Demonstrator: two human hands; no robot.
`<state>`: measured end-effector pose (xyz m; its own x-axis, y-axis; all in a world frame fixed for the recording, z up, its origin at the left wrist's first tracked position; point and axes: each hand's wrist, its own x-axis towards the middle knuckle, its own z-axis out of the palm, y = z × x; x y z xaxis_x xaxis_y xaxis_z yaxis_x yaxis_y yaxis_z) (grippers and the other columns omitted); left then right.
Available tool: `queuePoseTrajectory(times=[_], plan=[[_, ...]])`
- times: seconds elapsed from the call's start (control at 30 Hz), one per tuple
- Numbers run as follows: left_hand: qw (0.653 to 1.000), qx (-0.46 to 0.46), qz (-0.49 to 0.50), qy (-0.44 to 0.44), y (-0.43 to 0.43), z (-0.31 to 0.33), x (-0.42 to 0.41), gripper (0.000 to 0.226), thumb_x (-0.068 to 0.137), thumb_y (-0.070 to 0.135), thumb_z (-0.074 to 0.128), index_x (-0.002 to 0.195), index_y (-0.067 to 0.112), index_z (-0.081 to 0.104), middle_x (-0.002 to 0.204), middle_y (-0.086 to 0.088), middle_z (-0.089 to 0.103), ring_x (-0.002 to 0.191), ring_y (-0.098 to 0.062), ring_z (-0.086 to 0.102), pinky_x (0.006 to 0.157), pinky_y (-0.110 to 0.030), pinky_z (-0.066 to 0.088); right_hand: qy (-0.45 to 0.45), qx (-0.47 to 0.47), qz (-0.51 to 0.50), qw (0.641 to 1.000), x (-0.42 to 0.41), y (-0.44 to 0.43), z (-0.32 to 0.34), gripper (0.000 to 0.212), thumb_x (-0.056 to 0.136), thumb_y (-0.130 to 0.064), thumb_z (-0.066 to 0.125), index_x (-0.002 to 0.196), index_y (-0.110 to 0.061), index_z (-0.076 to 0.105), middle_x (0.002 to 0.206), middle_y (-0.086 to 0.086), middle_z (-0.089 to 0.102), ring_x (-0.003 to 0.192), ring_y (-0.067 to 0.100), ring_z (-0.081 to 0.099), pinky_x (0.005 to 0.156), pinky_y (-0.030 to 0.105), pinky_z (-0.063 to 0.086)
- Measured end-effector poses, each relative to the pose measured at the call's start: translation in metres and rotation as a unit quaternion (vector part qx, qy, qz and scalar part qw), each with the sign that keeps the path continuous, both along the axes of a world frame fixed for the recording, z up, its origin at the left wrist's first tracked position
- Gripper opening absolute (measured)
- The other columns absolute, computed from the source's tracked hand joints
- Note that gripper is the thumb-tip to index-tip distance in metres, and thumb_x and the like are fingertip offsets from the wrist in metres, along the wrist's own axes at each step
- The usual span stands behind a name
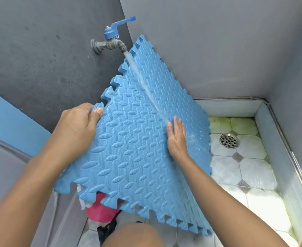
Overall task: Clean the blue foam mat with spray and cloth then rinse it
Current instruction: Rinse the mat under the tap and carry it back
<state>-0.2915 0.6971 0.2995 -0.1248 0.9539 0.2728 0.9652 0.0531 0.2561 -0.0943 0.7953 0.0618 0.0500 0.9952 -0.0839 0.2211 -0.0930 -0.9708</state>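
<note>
The blue foam mat point(132, 145), with a raised oval pattern and jigsaw edges, is held tilted under a wall tap point(111, 41) with a blue lever. Water runs from the spout in a stream down the mat's upper face. My left hand point(79, 129) grips the mat's left edge, thumb on top. My right hand point(177, 138) lies flat on the wet surface, fingers together, right where the stream lands. A pink object point(100, 211) with a bit of white cloth peeks out below the mat's lower edge; most of it is hidden.
Grey walls meet in a corner behind the tap. To the right is a tiled wash floor point(250, 172) with a round metal drain point(229, 140), green stains and a raised kerb. My knee point(132, 236) is at the bottom, a black item beside it.
</note>
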Motion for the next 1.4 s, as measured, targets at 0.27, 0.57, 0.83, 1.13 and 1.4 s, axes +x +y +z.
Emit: queuePoseTrajectory(times=[0.27, 0.57, 0.83, 1.13, 1.4], plan=[[1.000, 0.000, -0.004, -0.031, 0.002, -0.004, -0.004, 0.043, 0.107, 0.032, 0.044, 0.069, 0.013, 0.044, 0.058, -0.002, 0.047, 0.060, -0.014, 0.045, 0.054, -0.029, 0.026, 0.098, 0.133, 0.053, 0.985, -0.014, 0.108, 0.223, 0.056, 0.106, -0.054, 0.030, 0.102, -0.014, 0.069, 0.090, -0.003, 0.067, 0.080, 0.011, 0.064, 0.077, 0.027, 0.052], [0.998, 0.002, -0.030, -0.054, -0.001, -0.006, -0.011, 0.041, 0.104, 0.041, 0.039, 0.077, 0.012, 0.050, 0.058, -0.002, 0.052, 0.062, -0.026, 0.053, 0.061, -0.041, 0.037, 0.006, 0.162, 0.088, 0.983, -0.047, 0.153, 0.284, 0.048, 0.105, -0.035, 0.040, 0.065, -0.018, 0.058, 0.058, -0.005, 0.052, 0.052, 0.007, 0.044, 0.062, 0.026, 0.041], [0.997, 0.004, -0.045, -0.061, 0.001, -0.010, -0.011, 0.045, 0.101, 0.051, 0.029, 0.079, 0.016, 0.046, 0.056, 0.001, 0.049, 0.060, -0.030, 0.052, 0.059, -0.045, 0.042, -0.017, 0.135, 0.157, 0.978, -0.055, 0.182, 0.293, 0.048, 0.106, -0.033, 0.039, 0.061, -0.020, 0.047, 0.060, -0.002, 0.042, 0.052, 0.012, 0.033, 0.049, 0.024, 0.028], [0.989, -0.078, -0.072, -0.105, 0.007, 0.011, 0.007, 0.052, 0.102, 0.046, 0.030, 0.113, 0.006, 0.061, 0.059, 0.001, 0.051, 0.057, -0.027, 0.053, 0.055, -0.045, 0.046, -0.141, 0.038, 0.268, 0.952, -0.040, 0.186, 0.320, 0.041, 0.107, -0.036, 0.038, 0.081, -0.020, 0.065, 0.078, -0.004, 0.060, 0.066, 0.015, 0.048, 0.051, 0.022, 0.036], [0.971, -0.124, -0.146, -0.145, -0.014, 0.105, 0.050, 0.050, 0.103, 0.040, 0.039, 0.119, 0.000, 0.065, 0.073, -0.013, 0.067, 0.064, -0.043, 0.064, 0.054, -0.037, 0.045, -0.492, 0.017, 0.404, 0.771, 0.092, 0.113, 0.394, 0.076, 0.071, 0.017, 0.037, 0.130, -0.023, 0.064, 0.143, -0.001, 0.055, 0.136, 0.028, 0.042, 0.110, 0.050, 0.039]])
